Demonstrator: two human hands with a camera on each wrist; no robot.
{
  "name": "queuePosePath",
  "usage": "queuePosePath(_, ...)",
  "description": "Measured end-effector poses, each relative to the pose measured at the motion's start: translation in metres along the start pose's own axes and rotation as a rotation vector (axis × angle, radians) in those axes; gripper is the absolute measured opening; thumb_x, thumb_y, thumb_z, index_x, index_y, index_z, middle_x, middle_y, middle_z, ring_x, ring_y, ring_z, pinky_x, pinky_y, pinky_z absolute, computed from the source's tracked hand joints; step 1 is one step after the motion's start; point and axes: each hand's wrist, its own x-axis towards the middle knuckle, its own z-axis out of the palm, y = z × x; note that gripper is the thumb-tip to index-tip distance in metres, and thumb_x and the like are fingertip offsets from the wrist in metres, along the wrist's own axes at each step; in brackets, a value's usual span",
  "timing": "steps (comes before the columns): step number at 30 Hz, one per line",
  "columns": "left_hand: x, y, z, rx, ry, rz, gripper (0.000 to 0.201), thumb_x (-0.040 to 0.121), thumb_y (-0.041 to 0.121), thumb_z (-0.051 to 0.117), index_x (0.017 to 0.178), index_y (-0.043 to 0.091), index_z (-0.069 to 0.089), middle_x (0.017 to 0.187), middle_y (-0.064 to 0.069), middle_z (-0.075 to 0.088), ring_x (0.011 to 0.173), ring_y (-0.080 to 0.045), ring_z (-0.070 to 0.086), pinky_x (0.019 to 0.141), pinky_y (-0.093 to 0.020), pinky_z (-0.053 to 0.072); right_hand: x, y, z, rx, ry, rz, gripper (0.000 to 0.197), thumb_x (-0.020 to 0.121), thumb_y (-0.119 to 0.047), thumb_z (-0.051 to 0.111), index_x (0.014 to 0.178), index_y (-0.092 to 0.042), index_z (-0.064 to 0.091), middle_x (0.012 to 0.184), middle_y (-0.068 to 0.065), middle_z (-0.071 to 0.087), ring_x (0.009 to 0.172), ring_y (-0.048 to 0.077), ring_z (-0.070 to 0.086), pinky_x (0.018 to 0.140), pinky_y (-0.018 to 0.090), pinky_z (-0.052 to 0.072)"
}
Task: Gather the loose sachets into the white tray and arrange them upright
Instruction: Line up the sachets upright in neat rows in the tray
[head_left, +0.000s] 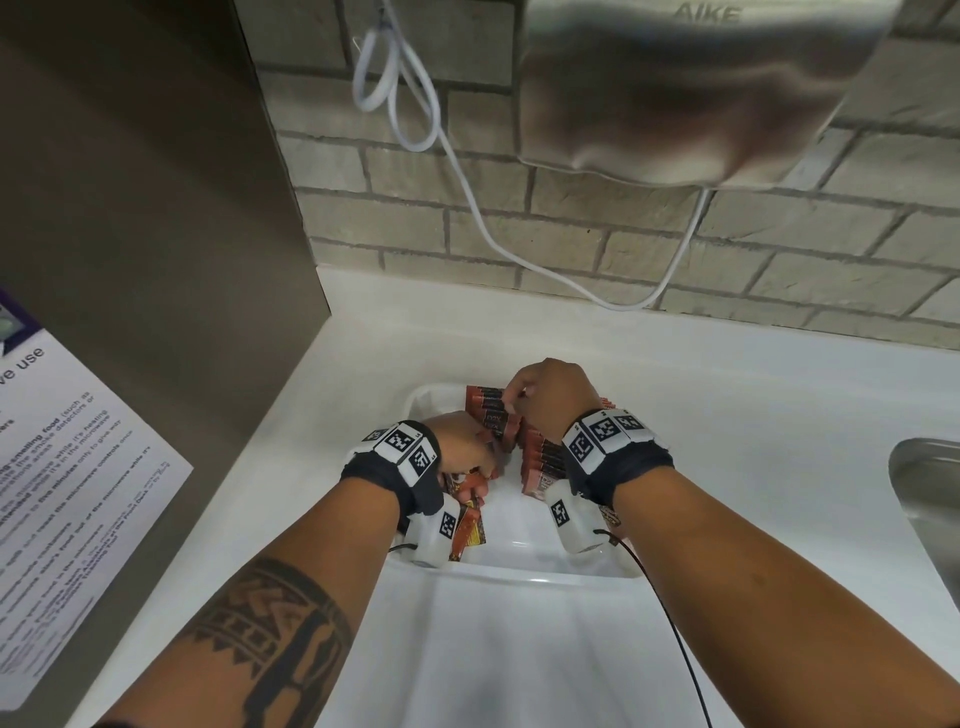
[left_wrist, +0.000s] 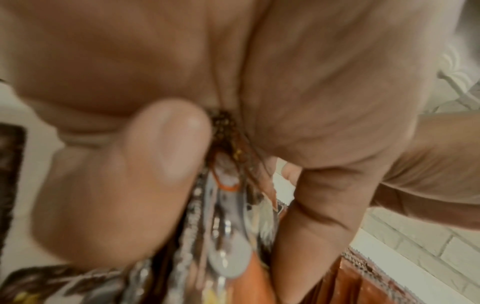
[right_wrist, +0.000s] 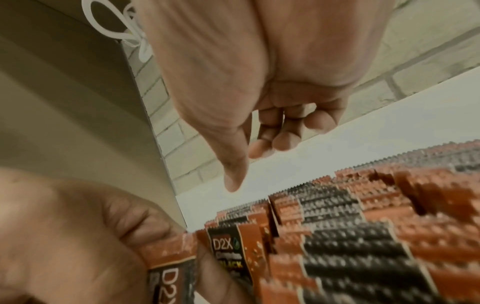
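The left hand (head_left: 462, 447) pinches a bunch of sachets (head_left: 467, 525) lying flat, just beside the upright row (head_left: 540, 457). The right hand (head_left: 550, 400), fingers curled, rests on the row's far end in the white tray (head_left: 514, 566). The bunch must turn to stand up.

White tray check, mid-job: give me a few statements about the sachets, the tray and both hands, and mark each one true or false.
1. The left hand grips a bunch of sachets. True.
2. The white tray sits inside the metal sink. False: it sits on the white counter, with the sink off to its right.
3. A row of sachets stands on edge in the tray. True.
4. The right hand rests on the sink. False: it is over the far end of the row, inside the tray.
5. No sachets lie flat. False: some loose sachets lie flat by the left wrist.
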Motion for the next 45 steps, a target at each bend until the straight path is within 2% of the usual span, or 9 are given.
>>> queuePosePath(6, -0.004, -0.009, -0.005, -0.073, -0.012, 0.044, 0.02, 0.092, 0.015, 0.065, 0.112, 0.009, 0.067, 0.089, -0.01, 0.078, 0.067, -0.021, 0.07, 0.044, -0.019, 0.044, -0.014, 0.001, -0.015, 0.119, 0.036, -0.051, 0.024, 0.085, -0.015, 0.06, 0.073, -0.031, 0.073, 0.073, -0.016, 0.063, 0.072, 0.008, 0.062, 0.059, 0.019, 0.044)
queuePosePath(12, -0.016, -0.019, -0.007, -0.398, 0.059, 0.253, 0.036, 0.083, 0.03, 0.081, 0.111, 0.011, 0.068, 0.097, -0.009, 0.075, 0.079, -0.019, 0.07, 0.05, -0.025, 0.051, -0.031, 0.0, -0.02, 0.153, -0.147, -0.069, 0.008, 0.087, -0.031, 0.07, 0.086, -0.026, 0.076, 0.082, -0.013, 0.069, 0.078, 0.001, 0.06, 0.062, 0.016, 0.043)
queuePosePath(15, -0.024, -0.018, -0.003, -0.5, 0.097, 0.338, 0.029, 0.085, 0.031, 0.079, 0.109, 0.019, 0.068, 0.095, -0.004, 0.076, 0.083, -0.022, 0.073, 0.052, -0.024, 0.051, -0.032, 0.0, -0.021, 0.258, -0.172, -0.033, 0.006, 0.088, -0.023, 0.068, 0.085, -0.024, 0.073, 0.074, -0.009, 0.068, 0.072, 0.006, 0.061, 0.07, 0.022, 0.049)
queuePosePath(18, -0.029, -0.02, -0.001, -0.577, 0.078, 0.375, 0.033, 0.088, 0.032, 0.074, 0.118, 0.02, 0.064, 0.102, -0.007, 0.076, 0.092, -0.028, 0.075, 0.055, -0.024, 0.054, -0.032, -0.001, -0.025, 0.35, -0.126, -0.034, 0.007, 0.089, -0.016, 0.068, 0.083, -0.02, 0.071, 0.072, -0.006, 0.069, 0.066, 0.005, 0.059, 0.072, 0.022, 0.046)
queuePosePath(22, -0.032, -0.025, 0.002, -0.675, 0.027, 0.419, 0.027, 0.09, 0.024, 0.069, 0.115, 0.017, 0.062, 0.108, -0.012, 0.074, 0.1, -0.032, 0.072, 0.062, -0.028, 0.057, -0.032, -0.001, -0.032, 0.406, -0.032, -0.088, 0.004, 0.09, -0.024, 0.072, 0.088, -0.021, 0.073, 0.076, -0.011, 0.07, 0.063, -0.007, 0.059, 0.06, 0.006, 0.041)
queuePosePath(27, -0.029, -0.029, 0.002, -0.746, 0.107, 0.475, 0.038, 0.087, 0.024, 0.074, 0.12, 0.011, 0.063, 0.109, -0.013, 0.073, 0.104, -0.035, 0.071, 0.056, -0.024, 0.053, -0.039, -0.006, -0.036, 0.607, 0.025, -0.07, 0.005, 0.086, -0.024, 0.077, 0.087, -0.019, 0.076, 0.073, -0.012, 0.071, 0.059, -0.008, 0.061, 0.057, 0.005, 0.043)
queuePosePath(32, -0.03, -0.031, 0.005, -0.762, 0.16, 0.495, 0.027, 0.091, 0.016, 0.072, 0.117, 0.011, 0.064, 0.104, -0.01, 0.074, 0.102, -0.035, 0.072, 0.053, -0.023, 0.05, -0.039, -0.008, -0.04, 0.53, 0.068, -0.067, 0.007, 0.082, -0.029, 0.081, 0.081, -0.024, 0.077, 0.074, -0.01, 0.074, 0.065, -0.003, 0.064, 0.066, 0.013, 0.045)
queuePosePath(39, -0.032, -0.038, -0.017, -0.399, 0.219, 0.118, 0.017, 0.096, 0.002, 0.061, 0.111, 0.008, 0.066, 0.095, -0.01, 0.078, 0.08, -0.023, 0.073, 0.051, -0.024, 0.051, -0.032, -0.012, -0.037, 0.257, 0.111, -0.116, 0.009, 0.086, -0.019, 0.073, 0.08, -0.022, 0.078, 0.072, -0.015, 0.068, 0.071, 0.001, 0.062, 0.059, 0.01, 0.039)
queuePosePath(45, -0.031, -0.026, -0.01, -0.142, 0.079, -0.06, 0.026, 0.089, 0.005, 0.057, 0.113, 0.008, 0.067, 0.088, -0.009, 0.078, 0.059, -0.016, 0.066, 0.039, -0.016, 0.033, -0.025, -0.016, -0.017, -0.001, -0.029, -0.045, 0.031, 0.086, -0.01, 0.055, 0.07, -0.031, 0.072, 0.082, -0.011, 0.072, 0.084, 0.014, 0.067, 0.082, 0.033, 0.056)
